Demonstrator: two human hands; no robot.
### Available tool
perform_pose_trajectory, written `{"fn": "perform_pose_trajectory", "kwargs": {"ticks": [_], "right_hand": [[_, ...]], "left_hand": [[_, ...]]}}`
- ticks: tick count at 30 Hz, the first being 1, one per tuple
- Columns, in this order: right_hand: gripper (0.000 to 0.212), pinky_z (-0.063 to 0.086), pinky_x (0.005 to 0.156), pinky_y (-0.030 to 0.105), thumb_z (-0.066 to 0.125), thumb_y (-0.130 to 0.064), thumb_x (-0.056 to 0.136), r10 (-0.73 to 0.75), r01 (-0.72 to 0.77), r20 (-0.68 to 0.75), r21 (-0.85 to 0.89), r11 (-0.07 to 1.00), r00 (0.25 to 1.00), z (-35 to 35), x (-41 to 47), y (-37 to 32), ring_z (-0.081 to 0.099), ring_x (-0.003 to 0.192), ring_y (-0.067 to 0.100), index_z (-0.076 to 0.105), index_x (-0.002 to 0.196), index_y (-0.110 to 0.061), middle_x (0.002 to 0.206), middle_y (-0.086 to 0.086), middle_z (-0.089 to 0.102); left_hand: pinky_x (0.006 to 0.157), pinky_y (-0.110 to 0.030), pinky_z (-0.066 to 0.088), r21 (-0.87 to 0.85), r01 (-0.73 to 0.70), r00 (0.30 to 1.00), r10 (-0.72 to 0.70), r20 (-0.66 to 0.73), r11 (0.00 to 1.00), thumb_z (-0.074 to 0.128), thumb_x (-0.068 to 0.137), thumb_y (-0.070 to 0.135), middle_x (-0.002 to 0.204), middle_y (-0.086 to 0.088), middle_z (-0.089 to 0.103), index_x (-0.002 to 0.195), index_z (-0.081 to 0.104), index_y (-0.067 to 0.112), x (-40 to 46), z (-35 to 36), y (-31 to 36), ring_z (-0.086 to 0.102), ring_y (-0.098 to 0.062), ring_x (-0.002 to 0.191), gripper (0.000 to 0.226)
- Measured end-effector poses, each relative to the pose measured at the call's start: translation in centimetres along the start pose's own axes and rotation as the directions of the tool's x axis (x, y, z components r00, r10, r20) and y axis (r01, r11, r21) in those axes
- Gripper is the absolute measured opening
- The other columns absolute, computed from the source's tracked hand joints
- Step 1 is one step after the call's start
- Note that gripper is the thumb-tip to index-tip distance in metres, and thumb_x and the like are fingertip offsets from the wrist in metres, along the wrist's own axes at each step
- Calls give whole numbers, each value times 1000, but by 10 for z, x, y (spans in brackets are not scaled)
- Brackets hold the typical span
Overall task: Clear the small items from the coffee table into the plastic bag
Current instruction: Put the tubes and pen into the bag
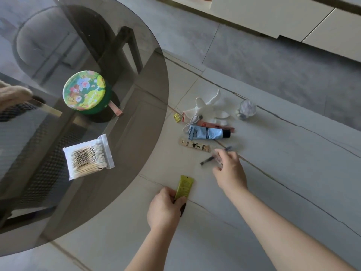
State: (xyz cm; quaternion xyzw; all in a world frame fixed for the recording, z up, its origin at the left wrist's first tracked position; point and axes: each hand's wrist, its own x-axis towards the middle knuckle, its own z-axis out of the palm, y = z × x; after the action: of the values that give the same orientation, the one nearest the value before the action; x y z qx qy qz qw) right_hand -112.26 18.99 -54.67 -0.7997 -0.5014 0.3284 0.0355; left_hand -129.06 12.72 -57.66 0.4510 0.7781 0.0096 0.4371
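Observation:
My left hand (pixel 166 209) grips a yellow-green tube (pixel 184 187) by its lower end, its dark cap poking out beside my palm. My right hand (pixel 229 171) reaches over a dark pen (pixel 207 160) lying on the pale marble tabletop (pixel 273 163), and its fingertips pinch the pen's clear middle. Beyond the pen lie a beige stick sachet (pixel 194 145), a blue tube with a black cap (pixel 208 133), a pink stick sachet (pixel 216 125), a gold binder clip (pixel 177 116) and a white cable (pixel 193 120). A crumpled clear plastic ball (pixel 246 110) sits further right.
A white rabbit-like figure (pixel 207 106) and cotton pads (pixel 220 116) lie behind the sachets. A round smoked-glass table (pixel 136 133) overlaps on the left, carrying a round green tin (pixel 87 92) and a bag of cotton swabs (pixel 88 156). A low cream cabinet (pixel 293 20) stands at the back.

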Motion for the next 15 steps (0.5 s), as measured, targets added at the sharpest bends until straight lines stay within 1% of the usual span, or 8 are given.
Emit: {"fn": "perform_pose_trajectory", "kwargs": {"ticks": [1,2,5,8,10,11,13,15], "right_hand": [[44,46,79,32,53,-6,88,-9,9,-1,-13,1000,1000,-2,7,1,56,100,29,51,128,-22,124,6,42],[42,46,80,32,55,-7,88,-6,6,-9,-16,1000,1000,-1,12,2,56,99,29,52,128,-21,124,7,41],[27,41,70,29,60,-17,88,29,-31,-44,-55,998,999,3,17,7,55,97,30,56,115,-13,119,9,43],[22,38,65,27,61,-27,89,12,-17,-40,-127,992,999,6,9,15,56,97,28,59,106,-12,117,5,44],[21,37,62,27,61,-31,88,5,-10,-33,-155,988,999,5,5,22,57,92,27,60,97,-11,113,2,49],[21,36,61,28,60,-32,88,22,-27,-37,-125,992,999,3,4,26,56,90,28,59,93,-11,108,3,54],[20,38,60,31,59,-32,87,75,-76,-46,-2,997,996,-2,5,32,56,84,31,56,87,-12,93,8,62],[17,39,62,31,56,-30,88,119,-116,-23,117,986,993,-7,7,38,56,81,31,53,85,-14,85,7,63]], "left_hand": [[65,-34,52,-2,3,1000,-3,-4,1000,66,80,42,80,9,62,82,53,27,1,1,0,61,-15,75,20],[64,-33,51,-1,4,1000,-4,-8,1000,66,80,42,80,9,62,82,54,27,2,2,0,61,-15,76,20],[63,-31,47,9,6,1000,-6,-2,1000,65,82,41,82,10,61,86,55,27,1,2,2,59,-14,78,18],[65,-31,46,48,-20,999,18,41,999,60,86,38,90,5,62,92,56,23,2,-1,7,60,-19,83,17],[67,-32,44,100,-121,991,115,65,988,56,90,34,93,-1,62,94,57,18,11,-6,18,59,-24,88,17],[67,-32,40,124,-190,981,184,59,974,55,91,33,92,-2,59,92,57,16,18,-11,28,57,-26,91,17],[70,-30,34,162,-310,950,310,26,937,53,93,32,95,-3,53,94,57,14,34,-21,56,51,-27,99,18],[81,-30,37,204,-404,911,412,1,892,53,93,34,112,-3,52,105,59,14,53,-27,85,42,-27,109,24]]}}
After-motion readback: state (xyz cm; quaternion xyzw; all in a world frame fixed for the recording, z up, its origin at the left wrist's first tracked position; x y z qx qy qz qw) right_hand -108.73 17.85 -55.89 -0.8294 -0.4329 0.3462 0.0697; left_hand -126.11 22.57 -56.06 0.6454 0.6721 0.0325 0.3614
